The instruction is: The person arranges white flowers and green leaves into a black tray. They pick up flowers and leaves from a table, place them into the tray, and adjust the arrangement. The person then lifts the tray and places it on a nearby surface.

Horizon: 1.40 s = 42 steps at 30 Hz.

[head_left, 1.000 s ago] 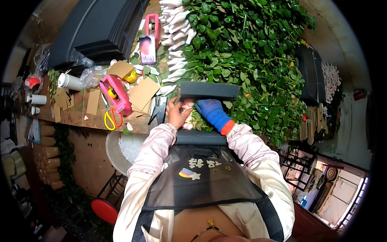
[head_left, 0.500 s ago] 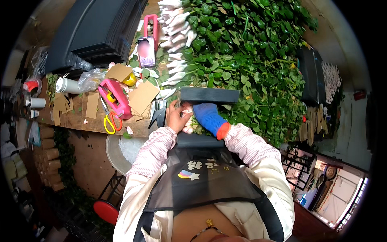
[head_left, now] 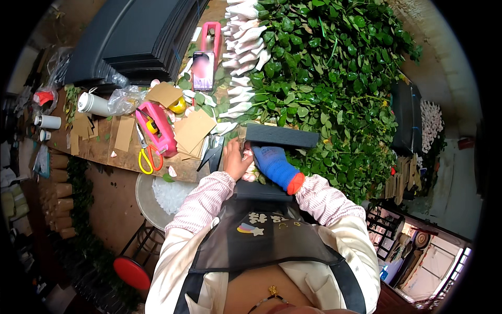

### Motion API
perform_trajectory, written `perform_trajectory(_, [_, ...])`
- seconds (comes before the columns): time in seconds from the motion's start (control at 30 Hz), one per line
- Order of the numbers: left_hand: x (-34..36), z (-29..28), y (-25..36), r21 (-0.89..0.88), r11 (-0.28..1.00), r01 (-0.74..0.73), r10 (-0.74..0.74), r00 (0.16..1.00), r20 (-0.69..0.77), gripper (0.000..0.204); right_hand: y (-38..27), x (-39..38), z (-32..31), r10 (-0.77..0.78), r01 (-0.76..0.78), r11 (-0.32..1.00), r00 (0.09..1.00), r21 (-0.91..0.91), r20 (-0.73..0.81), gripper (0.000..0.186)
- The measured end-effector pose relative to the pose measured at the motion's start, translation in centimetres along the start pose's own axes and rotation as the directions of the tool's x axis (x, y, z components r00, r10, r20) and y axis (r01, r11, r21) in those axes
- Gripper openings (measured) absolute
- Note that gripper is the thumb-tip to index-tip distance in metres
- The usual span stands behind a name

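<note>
Touches pink roses (head_left: 250, 171) between 2 dark ribbed panels (head_left: 282, 136), with blooms pointing left and panels' long axis left-right. Spreads thumb from fingers on left hand (head_left: 236, 160); rests gloved right hand (head_left: 274, 166) alongside, cannot tell whether pinching.

Two hands (head_left: 238, 161) (head_left: 274, 166), two pink tape dispensers (head_left: 163, 132) (head_left: 217, 37), one phone (head_left: 203, 73), one stool (head_left: 132, 272)

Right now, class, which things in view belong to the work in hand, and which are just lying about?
Apparently in use:
pale pink blooms, at the left hand and gloved right hand;
dark ridged piece beyond them.

Apparently lying about:
phone;
white lidded cup;
clear plastic bag.
</note>
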<state>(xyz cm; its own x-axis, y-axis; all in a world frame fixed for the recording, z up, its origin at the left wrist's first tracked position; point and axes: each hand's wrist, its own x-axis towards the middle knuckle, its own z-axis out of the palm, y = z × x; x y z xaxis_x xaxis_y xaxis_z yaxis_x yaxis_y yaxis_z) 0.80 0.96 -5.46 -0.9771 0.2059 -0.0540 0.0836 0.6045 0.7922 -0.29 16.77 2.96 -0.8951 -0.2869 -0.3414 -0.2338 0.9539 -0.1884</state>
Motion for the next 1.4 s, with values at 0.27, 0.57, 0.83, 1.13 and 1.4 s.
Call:
perform_trajectory(0.27, [0.3,-3.0,0.6,-0.174,0.983,0.06,-0.044,0.994,0.097,0.069,1.4,-2.3,-1.3,-0.047,0.075,0.966,0.992,0.247,-0.117,0.028])
perform_trajectory(0.57, [18.9,-27.4,1.3,0.651,0.758,-0.047,0.545,0.593,-0.593,0.056,-1.4,-10.5,-6.7,0.039,0.168,0.85,0.925,0.499,-0.378,0.044])
perform_trajectory(0.83, [21.3,-34.8,3.9,0.307,0.923,-0.23,0.346,0.846,-0.406,0.032,-1.9,-10.5,-5.3,-0.045,0.287,0.825,0.891,0.486,-0.451,0.04])
perform_trajectory(1.13, [-2.1,-19.8,15.1,0.355,0.429,-0.831,0.9,0.426,-0.092,0.03,-3.8,-9.7,-14.2,-0.029,0.123,-0.141,0.991,0.982,-0.128,0.069])
perform_trajectory(1.4, [-3.1,-11.9,8.9,-0.099,0.982,-0.161,0.116,0.927,-0.357,0.039,5.4,-13.0,-5.0,0.447,-0.012,0.176,0.892,0.984,-0.069,0.034])
